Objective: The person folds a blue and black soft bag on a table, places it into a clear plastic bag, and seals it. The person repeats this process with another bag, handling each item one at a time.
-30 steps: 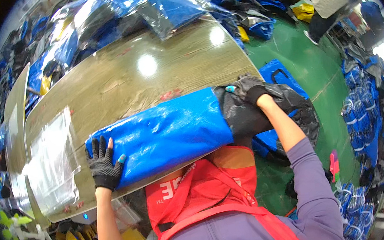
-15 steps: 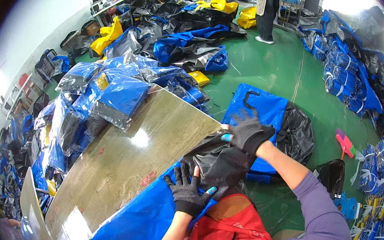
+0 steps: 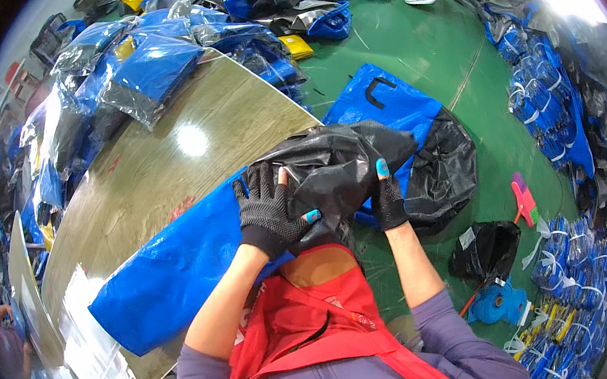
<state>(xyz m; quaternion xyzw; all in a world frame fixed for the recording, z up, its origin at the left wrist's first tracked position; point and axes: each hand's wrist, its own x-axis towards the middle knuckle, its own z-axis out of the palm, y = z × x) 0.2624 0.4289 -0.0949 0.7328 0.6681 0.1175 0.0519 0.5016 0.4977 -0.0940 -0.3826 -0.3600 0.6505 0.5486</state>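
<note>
Pressing on a slick blue-and-black bundle

Seen from the head view, it lies along the near side of the table, its crumpled black end reaching past the corner; the left hand rests spread by the blue-black join, clasping nothing; the right hand lays its thumb on the black end, fingers hidden beneath — whether it grips, I cannot tell. I'd judge the sheeting light, soft and hardly fragile — though glossy enough to slide; best holds would be a flat palm on the blue stretch and a full gather of black, since one pinch might let it slump.
</note>
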